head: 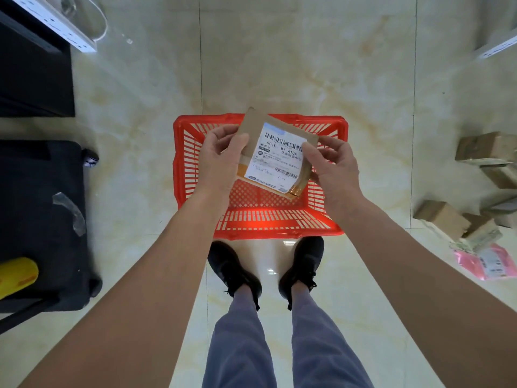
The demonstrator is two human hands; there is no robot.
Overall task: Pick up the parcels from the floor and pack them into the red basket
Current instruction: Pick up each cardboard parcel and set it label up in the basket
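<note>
A flat brown cardboard parcel (275, 155) with a white barcode label hangs above the red basket (330, 225), tilted with its label up. My left hand (221, 161) grips its left edge and my right hand (333, 166) grips its right edge. The basket stands on the floor just ahead of my feet, and the part of its inside that I can see holds nothing. Several more brown parcels (442, 219) and a pink bag parcel (486, 261) lie on the floor at the right.
A black suitcase (42, 219) lies on the floor at the left, with a yellow object (16, 275) beside it. Black furniture (33, 79) and a white power strip (56, 23) are at the back left. Pale tiled floor surrounds the basket.
</note>
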